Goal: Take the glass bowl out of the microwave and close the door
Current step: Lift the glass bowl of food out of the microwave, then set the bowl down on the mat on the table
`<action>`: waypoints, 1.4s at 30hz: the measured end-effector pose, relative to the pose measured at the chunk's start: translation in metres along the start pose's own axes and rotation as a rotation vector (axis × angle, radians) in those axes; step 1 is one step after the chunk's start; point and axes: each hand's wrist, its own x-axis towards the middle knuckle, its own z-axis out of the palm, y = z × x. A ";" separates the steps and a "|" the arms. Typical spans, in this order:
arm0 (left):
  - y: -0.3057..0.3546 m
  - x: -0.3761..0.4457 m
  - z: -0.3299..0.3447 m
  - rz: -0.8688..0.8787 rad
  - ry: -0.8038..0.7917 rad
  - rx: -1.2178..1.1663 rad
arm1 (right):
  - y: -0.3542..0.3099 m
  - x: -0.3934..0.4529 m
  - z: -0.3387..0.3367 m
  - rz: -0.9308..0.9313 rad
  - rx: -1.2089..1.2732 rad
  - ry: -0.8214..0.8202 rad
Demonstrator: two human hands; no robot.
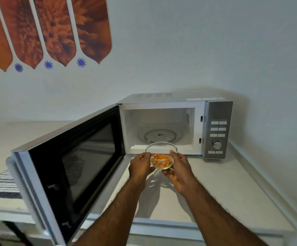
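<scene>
A small glass bowl (161, 158) with orange pieces of food in it hangs in the air just in front of the microwave (216, 110) opening, above the counter. My left hand (139, 166) grips its left side and my right hand (178, 172) cups its right side and underside. The microwave cavity holds only its glass turntable (160, 135). Its door (69, 167) stands wide open to the left, swung out past the counter's front edge.
The white counter (224, 189) runs under the microwave, with bare surface to the right of my hands. A striped cloth (0, 185) lies at the left behind the door. The control panel (217, 134) with buttons and a knob is on the microwave's right.
</scene>
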 end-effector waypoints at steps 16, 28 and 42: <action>-0.009 -0.087 -0.105 -0.072 -0.276 -0.011 | 0.064 -0.140 0.017 -0.137 0.039 0.115; -0.024 -0.183 -0.205 -0.175 -0.412 0.036 | 0.133 -0.263 0.027 -0.145 -0.005 0.157; -0.027 -0.216 -0.345 -0.221 -0.213 -0.102 | 0.205 -0.312 0.107 0.025 -0.103 -0.060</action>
